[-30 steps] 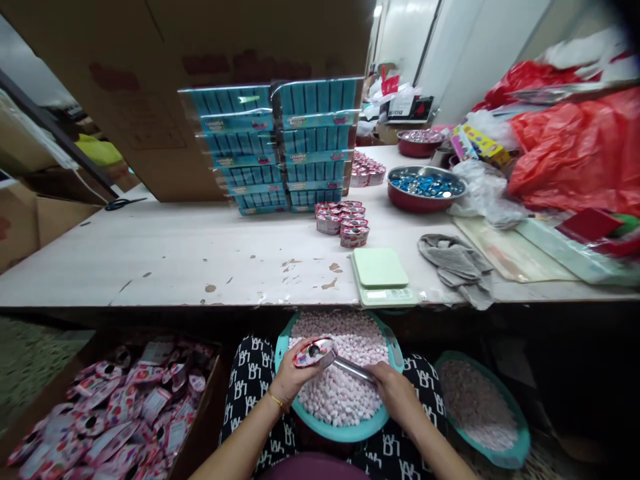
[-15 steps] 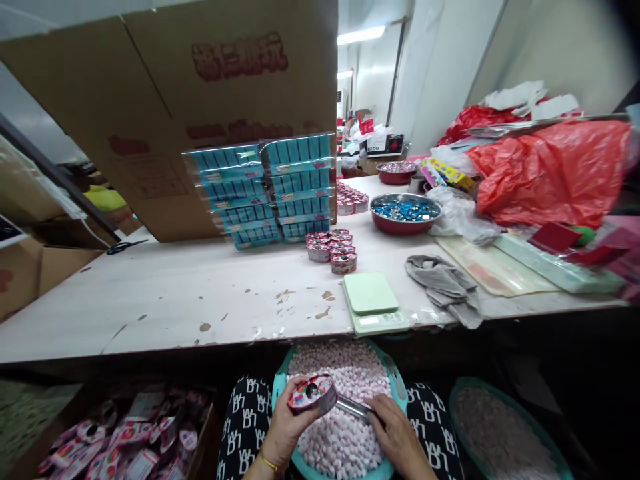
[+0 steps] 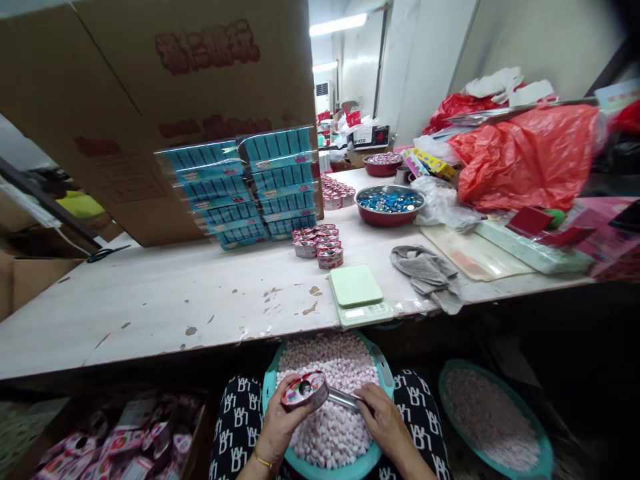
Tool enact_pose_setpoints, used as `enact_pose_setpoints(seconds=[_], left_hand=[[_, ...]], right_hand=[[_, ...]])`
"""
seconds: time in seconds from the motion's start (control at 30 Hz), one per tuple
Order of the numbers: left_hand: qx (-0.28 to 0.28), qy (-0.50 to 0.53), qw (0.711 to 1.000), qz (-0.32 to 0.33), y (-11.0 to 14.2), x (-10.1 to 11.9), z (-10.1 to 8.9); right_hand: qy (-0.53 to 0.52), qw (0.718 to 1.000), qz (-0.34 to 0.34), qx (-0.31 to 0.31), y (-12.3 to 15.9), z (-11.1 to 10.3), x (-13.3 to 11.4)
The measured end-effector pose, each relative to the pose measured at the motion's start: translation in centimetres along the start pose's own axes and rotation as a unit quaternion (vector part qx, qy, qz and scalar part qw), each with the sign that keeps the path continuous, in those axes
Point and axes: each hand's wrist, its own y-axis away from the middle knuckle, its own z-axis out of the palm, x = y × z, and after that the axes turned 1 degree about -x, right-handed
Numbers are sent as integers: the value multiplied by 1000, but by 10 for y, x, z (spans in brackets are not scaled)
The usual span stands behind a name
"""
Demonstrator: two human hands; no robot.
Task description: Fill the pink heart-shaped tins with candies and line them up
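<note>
One oval container [image 3: 309, 396] is pinched in the left hand [image 3: 277, 421], a metal tool [image 3: 343, 399] in the right hand [image 3: 382, 415].

Left fingers [image 3: 299, 415] curled (right fingers [image 3: 371, 395] too)

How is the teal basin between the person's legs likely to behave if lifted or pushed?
The teal basin would probably feel heavy, since small pale pieces cover its inside. They look loose, with no lid over them, so tilting could spill some. Its smooth, even outline suggests fairly stiff walls.
</note>
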Motion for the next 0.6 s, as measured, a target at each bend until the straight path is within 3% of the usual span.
enact_pose_setpoints(seconds=[0.37, 0.6], left_hand=[[3, -22, 1000, 9, -3, -7, 2], [10, -32, 999, 25, -6, 1, 6]], right_hand=[[15, 1000, -17, -1, 1, 0, -1], [31, 999, -30, 7, 2, 3, 4]])
